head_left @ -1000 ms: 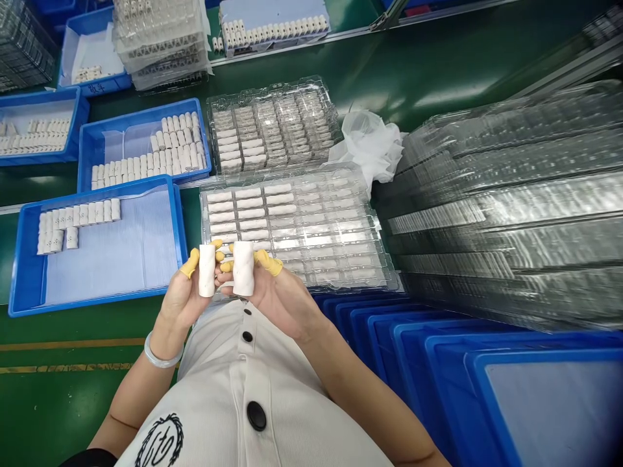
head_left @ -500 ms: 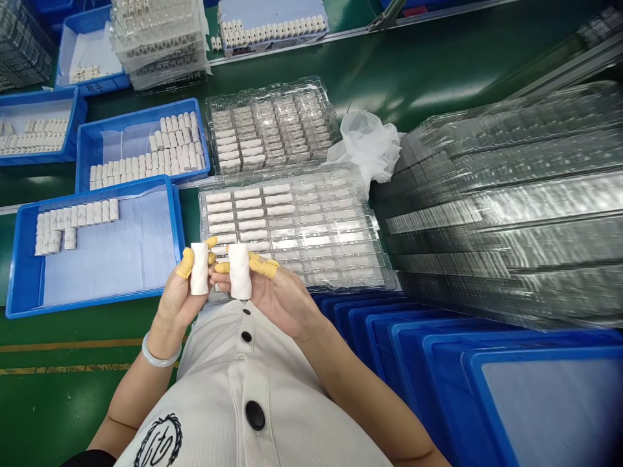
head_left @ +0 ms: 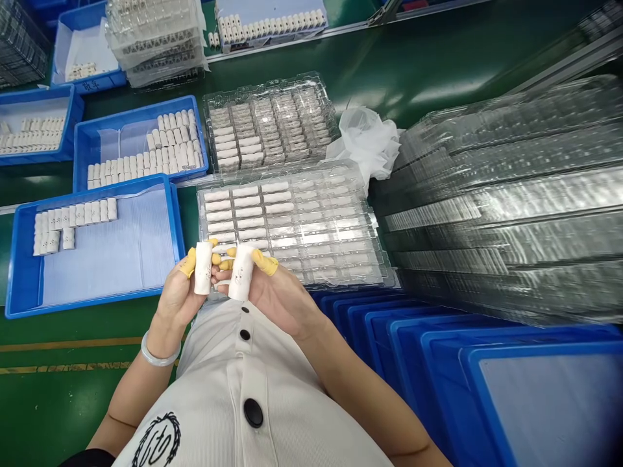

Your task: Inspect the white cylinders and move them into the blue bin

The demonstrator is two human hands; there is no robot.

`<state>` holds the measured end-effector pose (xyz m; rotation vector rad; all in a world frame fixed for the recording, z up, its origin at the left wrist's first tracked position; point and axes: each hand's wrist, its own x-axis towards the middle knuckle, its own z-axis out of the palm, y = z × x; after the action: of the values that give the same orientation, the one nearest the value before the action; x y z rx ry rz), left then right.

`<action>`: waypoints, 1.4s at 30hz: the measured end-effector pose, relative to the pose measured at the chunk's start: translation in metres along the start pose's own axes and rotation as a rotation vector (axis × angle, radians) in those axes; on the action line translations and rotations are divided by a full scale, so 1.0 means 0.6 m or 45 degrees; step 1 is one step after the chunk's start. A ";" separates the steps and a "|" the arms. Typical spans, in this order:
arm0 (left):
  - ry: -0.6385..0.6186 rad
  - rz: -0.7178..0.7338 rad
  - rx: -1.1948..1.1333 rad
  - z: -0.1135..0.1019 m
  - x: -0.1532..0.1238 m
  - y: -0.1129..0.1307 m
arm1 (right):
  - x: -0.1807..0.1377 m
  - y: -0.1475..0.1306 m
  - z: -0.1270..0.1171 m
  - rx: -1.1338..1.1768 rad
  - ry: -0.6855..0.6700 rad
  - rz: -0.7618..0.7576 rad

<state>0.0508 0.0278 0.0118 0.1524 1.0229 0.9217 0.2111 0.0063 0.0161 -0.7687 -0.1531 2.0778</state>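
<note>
My left hand (head_left: 181, 285) is closed on a white cylindrical piece (head_left: 203, 269), pinched upright between fingers in yellow finger cots. A second white cylindrical piece (head_left: 241, 274) is in my right hand (head_left: 277, 292), tilted slightly, its top leaning right. Small dark marks show on the sides of both pieces. The two hands are side by side, close to my body. Just beyond them lies a clear plastic tray (head_left: 331, 250), with white pieces lying in rows of slots. To the left, a blue bin (head_left: 97, 301) lined with a pale sheet holds similar upright pieces.
Another blue bin (head_left: 80, 155) of white pieces stands behind. Farther back is a second filled clear tray (head_left: 272, 120), with crumpled white film (head_left: 365, 139) beside it. Stacked clear trays (head_left: 506, 214) rise at right, above nested blue bins (head_left: 438, 376).
Both white pieces have been turned in my fingers, so dark marks now face me. The right piece has tipped from upright to a slight tilt. The view has shifted a little.
</note>
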 end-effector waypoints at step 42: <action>-0.012 -0.050 -0.075 -0.005 -0.006 -0.004 | -0.013 0.004 0.007 0.071 -0.002 0.075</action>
<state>0.0492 0.0232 0.0113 0.0875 0.9855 0.9138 0.2102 -0.0007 0.0224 -0.7460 -0.0734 2.1295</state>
